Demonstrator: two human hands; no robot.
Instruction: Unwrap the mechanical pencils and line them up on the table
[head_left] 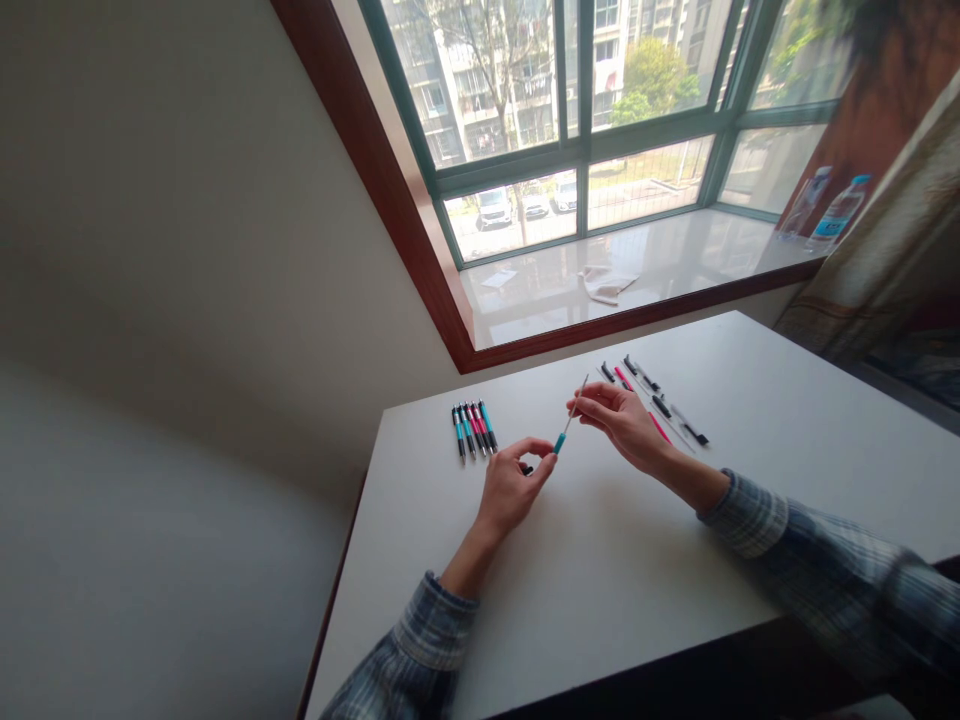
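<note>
My left hand (511, 487) pinches a teal pen barrel (559, 443) with a dark grip end, tilted up above the table. A thin pen refill (574, 407) rises from the barrel's upper end. The fingers of my right hand (624, 420) are closed on this refill near its top. Left of my left hand, several assembled pens (473, 430) in teal and pink lie side by side. Loose pen parts lie around and beyond my right hand: a pink barrel (660, 427), black clip pieces (630, 365) and thin refills (679, 430).
The white table (600, 580) stands against a window sill (547, 310) with a brown frame. On the sill are a crumpled cloth (606, 285), a flat white piece (499, 278) and two plastic bottles (836, 215). A curtain (885, 200) hangs at the right.
</note>
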